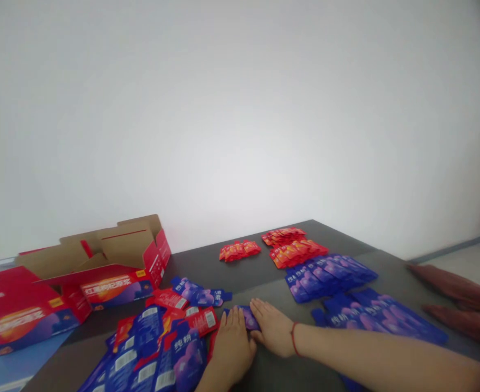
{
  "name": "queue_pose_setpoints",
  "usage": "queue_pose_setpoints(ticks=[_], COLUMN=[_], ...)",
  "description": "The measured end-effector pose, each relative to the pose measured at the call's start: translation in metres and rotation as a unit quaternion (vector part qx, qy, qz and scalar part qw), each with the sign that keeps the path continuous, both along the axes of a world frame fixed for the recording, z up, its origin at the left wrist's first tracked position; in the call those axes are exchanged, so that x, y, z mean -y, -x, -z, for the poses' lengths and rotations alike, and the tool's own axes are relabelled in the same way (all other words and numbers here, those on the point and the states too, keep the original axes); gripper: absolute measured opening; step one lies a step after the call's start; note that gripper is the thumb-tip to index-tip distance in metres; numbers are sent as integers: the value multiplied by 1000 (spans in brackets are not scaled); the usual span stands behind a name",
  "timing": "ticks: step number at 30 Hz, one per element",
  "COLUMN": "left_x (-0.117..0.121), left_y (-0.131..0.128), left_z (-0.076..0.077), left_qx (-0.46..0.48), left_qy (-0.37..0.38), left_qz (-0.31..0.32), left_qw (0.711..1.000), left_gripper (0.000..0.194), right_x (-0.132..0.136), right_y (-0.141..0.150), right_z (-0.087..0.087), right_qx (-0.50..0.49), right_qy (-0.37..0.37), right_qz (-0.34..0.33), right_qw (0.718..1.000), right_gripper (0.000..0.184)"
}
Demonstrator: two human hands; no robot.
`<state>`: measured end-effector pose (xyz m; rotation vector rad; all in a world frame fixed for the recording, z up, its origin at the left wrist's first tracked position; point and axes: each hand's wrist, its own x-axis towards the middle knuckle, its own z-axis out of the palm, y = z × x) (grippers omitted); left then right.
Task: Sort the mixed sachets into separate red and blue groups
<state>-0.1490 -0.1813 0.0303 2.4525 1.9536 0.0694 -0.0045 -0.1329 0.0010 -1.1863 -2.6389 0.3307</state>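
Mixed pouches, blue and red, lie in a loose heap (144,354) at the near left, overlapping at odd angles with several barcodes uppermost, so they look dropped there rather than arranged. Just right of the heap, the left hand (232,340) is open and flat, its straight fingers over one purple-blue pouch (248,317) on the dark table (207,267). Beside it, the right hand (273,328), with a red cord (294,338) at the wrist, is also open, fingers extended along the pouch's other side. With neither hand closed, the pair seem to press or steady the pouch from above, perhaps to keep it flat.

To the right, partly behind the right forearm, blue pouches (376,313) overlap in a row; a second blue row (330,276) lies beyond. Such overlap probably saves room and leaves each front visible. At the left, two red cartons (28,324) (120,288) stand open-topped, likely kept aside to leave working space. Farther back, red pouches (297,252) lie in overlapping groups apart from the heap, apparently sorted by colour, before a white wall (240,120).
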Motion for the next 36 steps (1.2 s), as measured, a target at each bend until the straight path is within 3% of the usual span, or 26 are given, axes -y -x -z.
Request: queue_pose_setpoints(ticks=[4,9,13,17,20,23,26,30,36], left_x=[-1,-13,-19,-19,-24,-32,-32,-24,-18], left_y=[-4,5,12,18,27,34,37,36,36], left_z=[0,3,-15,-36,-40,-34,-28,-30,-31], left_qx=[-21,-1,50,117,193,292,398,452,498], left_qy=[-4,-32,-45,-48,-1,104,210,305,364], left_qz=[-9,9,12,-1,25,59,57,44,89], left_qw=[1000,999,998,992,981,949,891,837,782], left_gripper=[64,60,48,28,19,19,33,37,36], right_x=[1,0,-5,-8,-12,-15,-15,-13,-13], right_y=[12,22,14,4,-9,-19,-22,-20,-23], right_z=[-8,-32,-52,-66,-71,-73,-71,-65,-56], right_qx=[39,68,59,42,-1,-110,-229,-336,-417], right_qy=[-28,-60,-63,-66,-37,41,157,306,415], right_qz=[26,34,31,7,-20,-23,-24,-22,3], right_qw=[999,995,996,997,999,993,960,890,809], right_gripper=[63,39,24,26,27,30,29,33,36])
